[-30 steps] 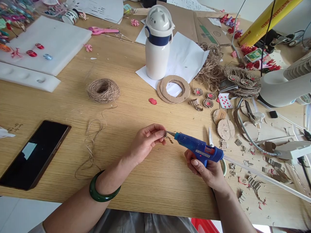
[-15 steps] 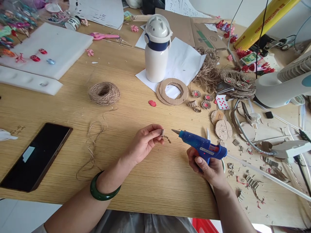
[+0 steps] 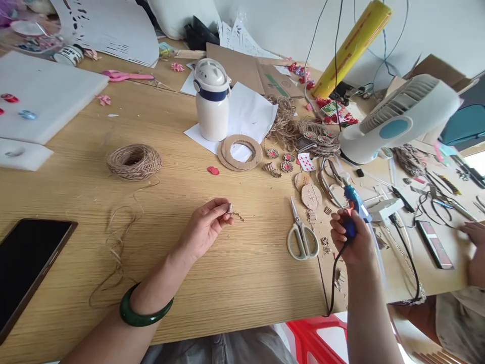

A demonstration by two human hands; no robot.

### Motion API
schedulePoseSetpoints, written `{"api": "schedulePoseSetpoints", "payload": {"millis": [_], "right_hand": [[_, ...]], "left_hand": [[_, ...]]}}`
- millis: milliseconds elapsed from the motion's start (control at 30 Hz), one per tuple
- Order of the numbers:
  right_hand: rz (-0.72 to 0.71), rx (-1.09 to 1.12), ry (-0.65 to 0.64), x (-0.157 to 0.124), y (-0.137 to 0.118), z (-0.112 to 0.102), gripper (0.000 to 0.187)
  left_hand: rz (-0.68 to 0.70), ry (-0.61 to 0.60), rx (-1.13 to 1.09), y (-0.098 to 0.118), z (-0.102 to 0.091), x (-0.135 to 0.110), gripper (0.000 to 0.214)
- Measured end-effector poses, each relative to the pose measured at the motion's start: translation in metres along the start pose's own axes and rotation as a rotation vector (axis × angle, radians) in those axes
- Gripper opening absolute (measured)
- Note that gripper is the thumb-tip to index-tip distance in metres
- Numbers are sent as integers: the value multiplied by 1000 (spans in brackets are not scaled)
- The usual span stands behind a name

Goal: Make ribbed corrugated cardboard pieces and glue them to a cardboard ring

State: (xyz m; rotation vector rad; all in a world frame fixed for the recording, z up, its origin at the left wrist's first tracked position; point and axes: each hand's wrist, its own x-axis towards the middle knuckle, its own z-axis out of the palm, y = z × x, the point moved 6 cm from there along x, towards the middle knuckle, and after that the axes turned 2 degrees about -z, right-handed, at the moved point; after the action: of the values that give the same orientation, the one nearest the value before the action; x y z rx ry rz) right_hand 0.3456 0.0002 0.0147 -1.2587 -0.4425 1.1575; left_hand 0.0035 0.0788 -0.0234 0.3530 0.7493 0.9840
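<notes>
As the left hand (image 3: 204, 227) pinches a tiny curl of corrugated cardboard (image 3: 229, 208) between thumb and fingertips, it hangs just above the wooden table (image 3: 242, 283), a thin brown strand dangling beside it. That scrap looks featherlight, stiff along its ribs but easily crushed, so the fingertips at its edge are the place to hold it! Over to the right, the right hand (image 3: 350, 237) is closed firmly around the blue hot glue gun (image 3: 354, 202), nozzle tilted upward, black cord (image 3: 333, 283) dropping past the table edge. It's a solid piece, best held by the grip and well back from the tip. Just beside it lie cream-handled scissors (image 3: 302, 235), then cardboard discs (image 3: 311, 196), and further up a cardboard ring (image 3: 240, 152), with a ball of jute twine (image 3: 134, 162) away on the left, and at the far right edge, a second person's hand (image 3: 472, 247)
</notes>
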Motion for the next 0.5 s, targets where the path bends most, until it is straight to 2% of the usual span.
{"api": "schedulePoseSetpoints", "payload": {"millis": [67, 133, 333, 433, 500], "right_hand": [[74, -39, 71, -2, 5, -14, 34], [114, -87, 97, -6, 11, -20, 37], [159, -236, 84, -11, 25, -17, 40], [154, -343, 107, -12, 24, -20, 42], [111, -529, 181, -15, 14, -30, 43]], "left_hand": [[3, -7, -2, 0, 1, 0, 21], [11, -17, -7, 0, 1, 0, 21], [19, -53, -20, 1, 0, -1, 20], [19, -61, -30, 1, -1, -1, 19], [23, -65, -39, 1, -1, -1, 19]]}}
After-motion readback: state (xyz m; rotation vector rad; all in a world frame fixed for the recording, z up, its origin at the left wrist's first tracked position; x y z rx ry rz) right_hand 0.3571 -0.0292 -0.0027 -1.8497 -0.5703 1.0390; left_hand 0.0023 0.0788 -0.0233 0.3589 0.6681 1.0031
